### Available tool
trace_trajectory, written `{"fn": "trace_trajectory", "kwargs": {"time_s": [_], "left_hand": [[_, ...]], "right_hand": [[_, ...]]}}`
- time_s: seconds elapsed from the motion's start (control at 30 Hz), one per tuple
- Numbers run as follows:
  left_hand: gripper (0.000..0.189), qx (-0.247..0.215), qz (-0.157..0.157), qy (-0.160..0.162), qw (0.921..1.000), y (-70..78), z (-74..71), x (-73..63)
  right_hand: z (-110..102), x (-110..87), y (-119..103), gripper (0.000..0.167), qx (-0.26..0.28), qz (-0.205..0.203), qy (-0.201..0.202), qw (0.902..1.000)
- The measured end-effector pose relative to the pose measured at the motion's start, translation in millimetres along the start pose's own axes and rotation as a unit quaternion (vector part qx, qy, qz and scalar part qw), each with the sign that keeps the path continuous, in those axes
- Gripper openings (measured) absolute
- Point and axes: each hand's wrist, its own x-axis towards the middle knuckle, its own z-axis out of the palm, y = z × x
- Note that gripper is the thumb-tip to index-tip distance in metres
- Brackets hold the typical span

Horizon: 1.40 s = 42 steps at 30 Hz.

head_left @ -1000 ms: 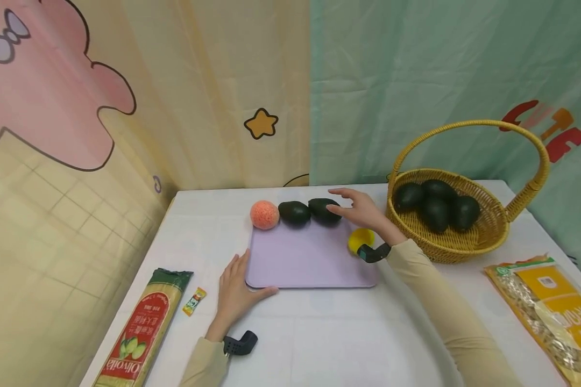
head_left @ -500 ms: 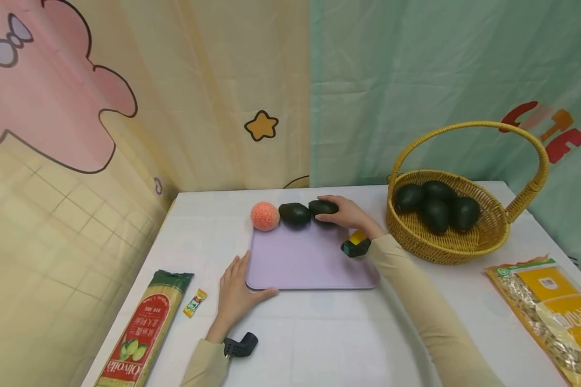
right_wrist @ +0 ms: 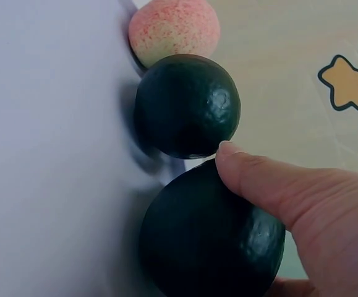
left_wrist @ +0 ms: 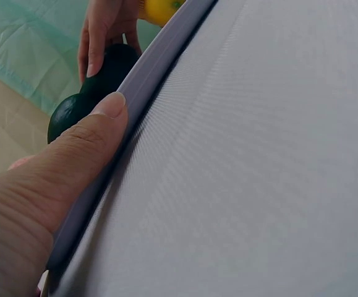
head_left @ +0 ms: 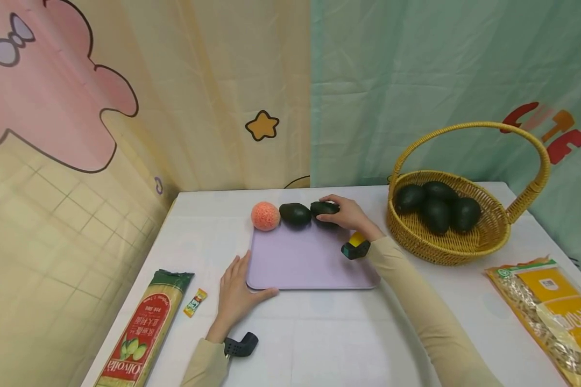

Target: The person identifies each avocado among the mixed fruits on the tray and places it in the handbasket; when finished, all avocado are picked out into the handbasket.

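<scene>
My right hand [head_left: 347, 214] grips a dark green avocado [head_left: 323, 208] at the far right part of the lilac tray [head_left: 310, 263]; in the right wrist view the thumb lies along that avocado [right_wrist: 209, 241]. A second avocado [head_left: 295, 214] sits just left of it, followed by a pink, speckled peach [head_left: 265, 216]. A yellow fruit [head_left: 356, 238] is partly hidden behind the right wrist camera. At the tray's near left corner rests my left hand [head_left: 235, 293], fingers extended and thumb spread; the left wrist view has the thumb [left_wrist: 98, 133] against the tray's rim [left_wrist: 157, 55].
A wicker basket [head_left: 445, 252] with a tall handle holds several avocados at the back right. To the right lies a yellow bag of grain [head_left: 547, 312]. On the left are a spaghetti pack [head_left: 142, 328] and a small wrapped snack [head_left: 195, 302]. A curtain rises behind the table.
My right hand has moved left and its fingers have come down around the right avocado. The left hand stays at the tray's corner.
</scene>
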Motion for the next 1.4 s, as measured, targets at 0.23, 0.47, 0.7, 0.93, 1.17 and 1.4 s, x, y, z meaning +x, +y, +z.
{"fn": "trace_trajectory", "kwargs": {"time_s": [0.23,0.47,0.7,0.93,1.17,1.4], "left_hand": [[0.115,0.001,0.002,0.005,1.0,-0.8,0.9,-0.2],[0.114,0.002,0.008,0.012,0.9999,-0.6,1.1,-1.1],[0.115,0.002,0.002,0.011,0.9999,-2.4,1.8,-1.6],[0.114,0.003,0.001,0.015,0.9999,-2.1,3.1,-2.0],[0.112,0.005,0.014,0.024,0.9996,-1.0,2.4,-1.3],[0.113,0.005,0.005,0.015,0.9999,0.1,1.4,-0.1]], "right_hand": [[0,-4.0,0,0.06,0.012,0.0,0.004,0.9999],[1,-9.9,2,0.059,0.019,0.001,0.002,0.9998],[3,-12.9,4,0.061,0.012,0.007,-0.009,0.9999],[5,-16.6,6,0.068,0.012,0.006,-0.004,0.9999],[0,-23.3,5,0.07,0.027,-0.011,0.03,0.9991],[-12,-35.0,-10,0.068,0.049,-0.04,0.09,0.9939]]}}
